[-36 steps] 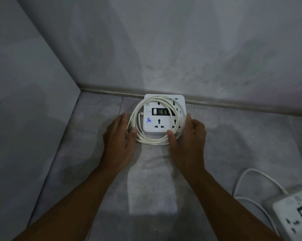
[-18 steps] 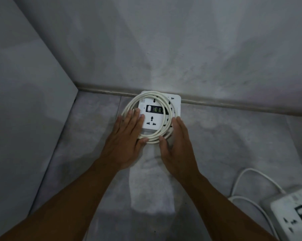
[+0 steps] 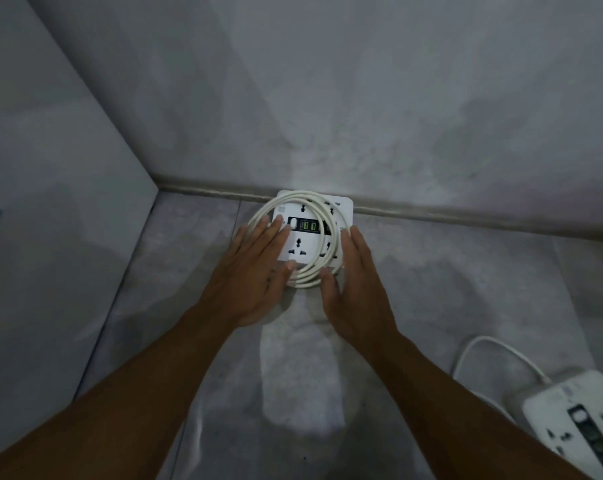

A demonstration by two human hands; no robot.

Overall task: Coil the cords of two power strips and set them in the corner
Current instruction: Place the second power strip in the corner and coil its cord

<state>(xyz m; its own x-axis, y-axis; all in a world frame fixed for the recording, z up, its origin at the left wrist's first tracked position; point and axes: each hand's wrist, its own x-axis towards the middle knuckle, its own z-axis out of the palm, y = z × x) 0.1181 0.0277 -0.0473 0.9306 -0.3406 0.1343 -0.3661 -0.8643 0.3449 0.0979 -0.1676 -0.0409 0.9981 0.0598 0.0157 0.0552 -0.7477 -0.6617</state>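
Note:
A square white power strip [image 3: 305, 245] lies flat on the grey floor against the back wall's base. Its white cord [image 3: 322, 273] sits coiled in several loops on top of it. My left hand [image 3: 250, 271] rests flat on the strip's left side and the coil, fingers spread. My right hand [image 3: 357, 282] lies flat along the strip's right edge, thumb touching the coil's lower loops. Neither hand grips anything. A second white power strip [image 3: 579, 422] lies at the bottom right, with its loose cord [image 3: 490, 344] arching to its left.
The left wall [image 3: 50, 237] and back wall [image 3: 362, 98] meet at a corner left of the strip. A raised ledge [image 3: 466, 214] runs along the back wall's foot. Grey floor [image 3: 449, 289] lies between the two strips.
Both hands moved inward from the coil's outer sides. The left hand now lies on top of the strip and the right hand presses its right edge. The strip sits slightly closer to the wall.

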